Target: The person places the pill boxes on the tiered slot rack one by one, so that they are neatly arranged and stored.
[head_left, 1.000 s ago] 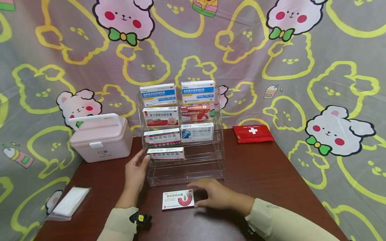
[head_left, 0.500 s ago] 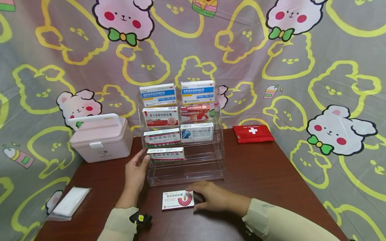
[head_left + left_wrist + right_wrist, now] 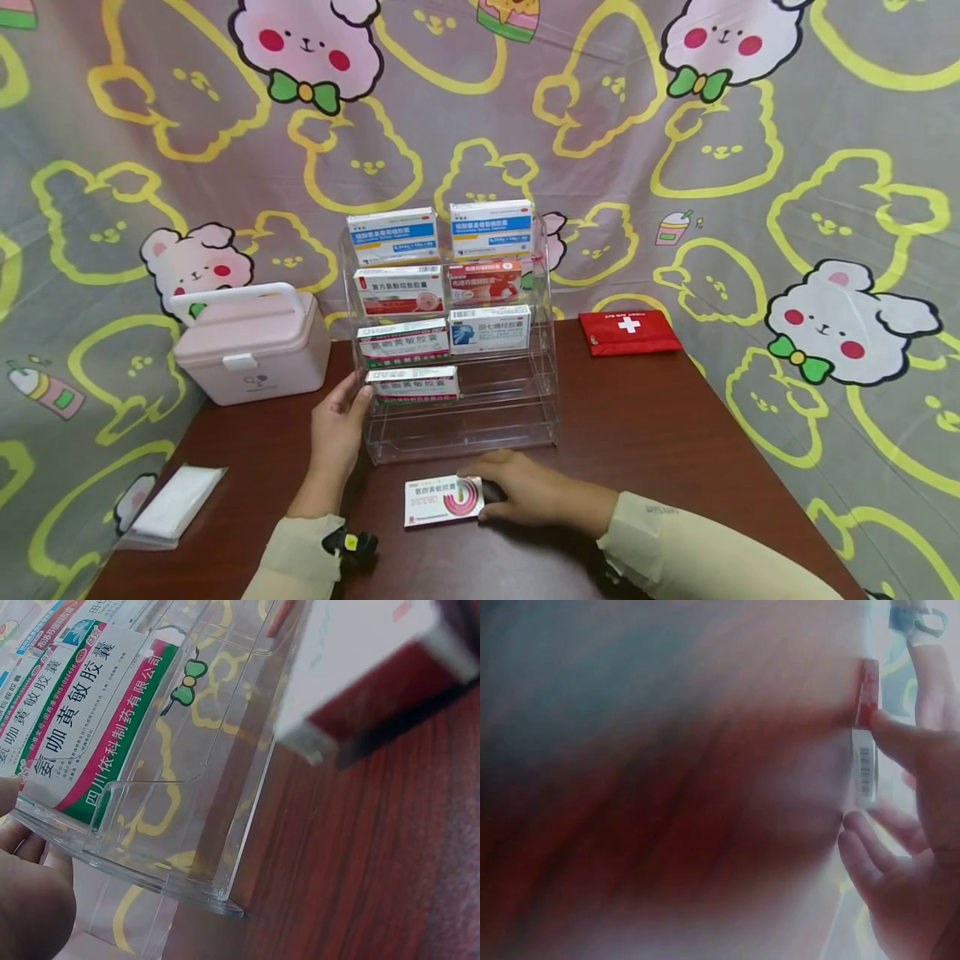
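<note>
A white medicine box (image 3: 435,503) with pink-red arcs lies on the table in front of a clear acrylic display rack (image 3: 465,433). My right hand (image 3: 521,487) pinches its right end, thumb at the near edge and fingers at the far edge. In the right wrist view, the box's barcoded end (image 3: 865,769) shows between thumb and fingers. My left hand (image 3: 339,429) grips the rack's left side, beside a green-and-pink medicine box (image 3: 415,387). The left wrist view has the thumb at the rack's edge and fingers partly hidden behind it.
Upper tiers of the rack bear several medicine boxes (image 3: 491,229) in two columns. A pink lidded case (image 3: 251,354) stands left of it. A red first-aid pouch (image 3: 630,333) lies to the right, and a white packet in plastic (image 3: 174,502) near the left edge.
My right hand has moved slightly left and closed its fingers on the medicine box, which has shifted a little. The left hand stays on the rack.
</note>
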A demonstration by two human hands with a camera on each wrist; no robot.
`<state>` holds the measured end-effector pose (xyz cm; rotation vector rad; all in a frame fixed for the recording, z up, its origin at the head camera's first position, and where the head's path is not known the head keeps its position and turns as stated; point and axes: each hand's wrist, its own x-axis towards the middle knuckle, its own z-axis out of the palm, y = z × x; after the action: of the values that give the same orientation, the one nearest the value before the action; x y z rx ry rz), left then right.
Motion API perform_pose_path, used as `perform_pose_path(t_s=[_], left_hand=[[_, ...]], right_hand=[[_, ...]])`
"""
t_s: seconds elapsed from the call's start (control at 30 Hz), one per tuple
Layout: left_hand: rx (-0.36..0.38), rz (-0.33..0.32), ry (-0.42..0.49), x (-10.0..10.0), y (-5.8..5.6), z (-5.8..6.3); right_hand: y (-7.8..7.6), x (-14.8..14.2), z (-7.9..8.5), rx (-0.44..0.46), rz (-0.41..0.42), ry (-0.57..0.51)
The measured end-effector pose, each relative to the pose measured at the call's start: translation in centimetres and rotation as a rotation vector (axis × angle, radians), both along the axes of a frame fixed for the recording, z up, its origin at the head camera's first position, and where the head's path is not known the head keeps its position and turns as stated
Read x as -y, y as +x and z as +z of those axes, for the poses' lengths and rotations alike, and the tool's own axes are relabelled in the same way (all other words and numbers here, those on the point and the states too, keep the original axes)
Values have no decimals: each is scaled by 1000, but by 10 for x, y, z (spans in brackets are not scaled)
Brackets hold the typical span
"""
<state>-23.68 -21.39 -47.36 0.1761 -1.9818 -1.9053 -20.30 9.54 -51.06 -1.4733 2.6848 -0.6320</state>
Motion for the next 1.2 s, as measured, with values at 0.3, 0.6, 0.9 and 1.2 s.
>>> perform_pose_path(t_s=[0.3, 0.6, 0.9, 1.2], left_hand=[[-5, -20, -3, 1, 0, -1], [-4, -7, -10, 2, -2, -5], [12, -12, -33, 2, 0, -2], [18, -10, -29, 2, 1, 0]], right_hand=[[5, -22, 3, 151, -33, -175], [0, -51, 10, 4, 52, -273], [-22, -71, 51, -30, -83, -407], [-62, -81, 110, -274, -356, -583]])
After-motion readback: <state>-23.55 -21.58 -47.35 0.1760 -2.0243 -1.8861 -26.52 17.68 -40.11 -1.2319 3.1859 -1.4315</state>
